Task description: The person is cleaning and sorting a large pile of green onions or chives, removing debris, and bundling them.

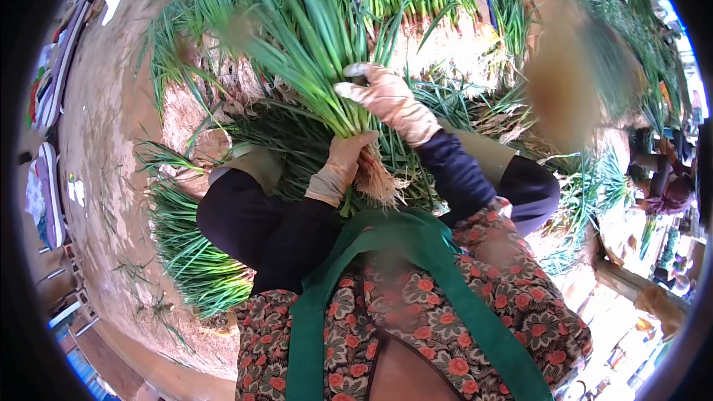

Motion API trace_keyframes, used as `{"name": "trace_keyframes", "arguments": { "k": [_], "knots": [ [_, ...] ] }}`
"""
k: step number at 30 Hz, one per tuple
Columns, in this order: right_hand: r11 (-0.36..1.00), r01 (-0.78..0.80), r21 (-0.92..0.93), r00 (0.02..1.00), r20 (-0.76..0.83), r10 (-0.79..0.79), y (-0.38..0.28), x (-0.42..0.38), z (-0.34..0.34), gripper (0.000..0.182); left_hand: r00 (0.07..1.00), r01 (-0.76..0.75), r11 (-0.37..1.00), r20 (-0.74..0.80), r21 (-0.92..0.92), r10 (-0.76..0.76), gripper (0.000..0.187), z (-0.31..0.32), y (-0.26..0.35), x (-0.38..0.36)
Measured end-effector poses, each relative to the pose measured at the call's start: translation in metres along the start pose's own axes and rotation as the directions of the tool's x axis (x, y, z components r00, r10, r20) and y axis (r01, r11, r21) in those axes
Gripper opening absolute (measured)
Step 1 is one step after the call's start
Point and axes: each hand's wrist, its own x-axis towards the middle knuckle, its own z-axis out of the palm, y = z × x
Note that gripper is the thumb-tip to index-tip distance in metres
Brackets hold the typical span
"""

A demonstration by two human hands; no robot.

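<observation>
A bunch of green onions (319, 52) stands tilted in front of me, its leaves fanning up and to the left. My left hand (342, 167), in a pale glove, is closed round the bunch's lower stalks, and the pale roots (379, 182) hang out below and to the right of it. Higher up, my right hand (394, 104), also gloved, lies against the right side of the leaves. Its thumb and fingers are stretched out with a gap between them. Dark leaves (290, 137) lie beneath the bunch, between my bent legs.
Rows of green onions with roots (453, 41) lie at the back. Another pile (200, 245) sits by my left knee, and more (583, 200) lie at the right. Bare ground (104, 126) stretches along the left. A person (668, 186) is at the far right; blurry smudges cover parts of the view.
</observation>
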Motion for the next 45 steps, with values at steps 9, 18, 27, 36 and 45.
{"name": "trace_keyframes", "arguments": {
  "k": [9,18,27,36,45],
  "knots": [
    [0.087,-0.229,0.970,0.958,0.209,0.195,0.046,-0.023,0.002,0.016,0.982,0.138,0.908,0.175,-0.396,-0.073,0.027,-0.019,-0.012,0.016],
    [0.974,-0.211,0.088,0.978,0.025,0.209,0.027,-0.025,0.009,0.029,0.976,0.123,0.977,0.202,-0.176,-0.086,0.022,-0.018,-0.005,0.012],
    [0.963,-0.198,-0.185,0.896,0.363,0.255,0.125,-0.086,-0.043,0.027,0.907,-0.118,0.604,0.163,-0.788,0.389,0.021,-0.011,0.070,-0.048],
    [0.937,-0.071,-0.343,0.945,-0.325,-0.048,0.141,0.101,-0.115,0.030,0.940,0.034,0.646,0.245,-0.762,0.239,0.022,-0.022,0.065,-0.020],
    [0.990,-0.056,-0.130,0.988,-0.148,0.036,0.106,0.047,-0.076,0.032,0.968,-0.005,0.656,0.161,-0.755,0.192,0.028,-0.016,0.055,-0.004]
  ]
}}
